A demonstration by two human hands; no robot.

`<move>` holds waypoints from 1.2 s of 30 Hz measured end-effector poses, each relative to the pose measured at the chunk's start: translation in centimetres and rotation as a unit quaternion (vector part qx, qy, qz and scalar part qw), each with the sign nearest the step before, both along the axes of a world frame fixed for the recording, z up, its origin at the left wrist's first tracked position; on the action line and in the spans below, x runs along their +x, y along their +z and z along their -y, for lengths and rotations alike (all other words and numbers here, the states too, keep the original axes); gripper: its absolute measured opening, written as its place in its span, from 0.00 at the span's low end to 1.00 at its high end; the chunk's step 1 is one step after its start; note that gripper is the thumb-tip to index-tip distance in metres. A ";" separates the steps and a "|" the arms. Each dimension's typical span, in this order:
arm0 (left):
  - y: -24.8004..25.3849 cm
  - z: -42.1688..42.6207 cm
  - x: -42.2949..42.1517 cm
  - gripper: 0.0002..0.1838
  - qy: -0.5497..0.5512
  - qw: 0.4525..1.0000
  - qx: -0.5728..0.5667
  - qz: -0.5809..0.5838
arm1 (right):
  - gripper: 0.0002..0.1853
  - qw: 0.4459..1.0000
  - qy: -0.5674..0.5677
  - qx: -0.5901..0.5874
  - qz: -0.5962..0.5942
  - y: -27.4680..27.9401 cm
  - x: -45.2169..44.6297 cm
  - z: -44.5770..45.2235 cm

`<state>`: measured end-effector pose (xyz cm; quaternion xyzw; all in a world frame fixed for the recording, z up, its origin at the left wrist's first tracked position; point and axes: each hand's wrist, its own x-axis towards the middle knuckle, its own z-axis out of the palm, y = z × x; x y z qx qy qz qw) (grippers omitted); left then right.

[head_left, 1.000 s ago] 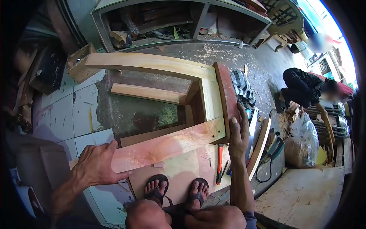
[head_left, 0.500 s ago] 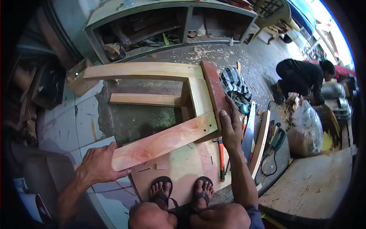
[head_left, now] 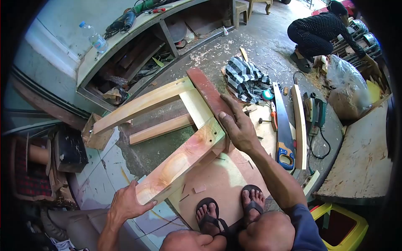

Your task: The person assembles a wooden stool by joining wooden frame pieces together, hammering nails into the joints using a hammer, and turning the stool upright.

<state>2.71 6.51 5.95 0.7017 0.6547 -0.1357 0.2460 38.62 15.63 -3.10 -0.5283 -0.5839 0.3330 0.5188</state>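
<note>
A wooden stool frame [head_left: 178,165] lies on its side before me, with pale legs and a reddish-brown board [head_left: 205,92] across one end. Two dark holes show near the joint of the closest leg. My left hand [head_left: 127,203] is wrapped round the free end of that leg, thumb on the near side. My right hand [head_left: 238,125] grips the brown board at its near end, fingers over its outer face. Beneath lies a pale plywood sheet [head_left: 226,180] with several loose nails and a small wood piece [head_left: 199,189] on it.
To the right lie a hammer [head_left: 274,119], a handsaw [head_left: 283,129], a wooden strip [head_left: 298,125], a green sander [head_left: 317,113] and a tape measure [head_left: 267,95]. A checked cloth [head_left: 247,79] lies behind them. Another person [head_left: 318,33] crouches at the back right. A shelf unit [head_left: 169,33] stands behind.
My view has swung left and the stool frame now appears more steeply tilted. Both hands stay on it. The person at the back right has an arm stretched further toward the things beside them.
</note>
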 end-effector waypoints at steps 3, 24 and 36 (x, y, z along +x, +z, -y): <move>0.0 -0.1 0.2 0.48 -0.004 1.000 -0.004 -0.006 | 0.30 1.000 0.002 0.008 0.005 -0.5 0.1 -0.1; -2.1 -0.2 3.3 0.50 -0.070 0.992 0.085 0.063 | 0.30 0.958 -0.037 -0.194 -0.208 -9.9 4.2 7.5; -4.3 -5.9 17.8 0.37 -0.186 0.922 0.303 0.151 | 0.27 0.903 0.018 -0.410 -0.128 -16.8 3.4 17.7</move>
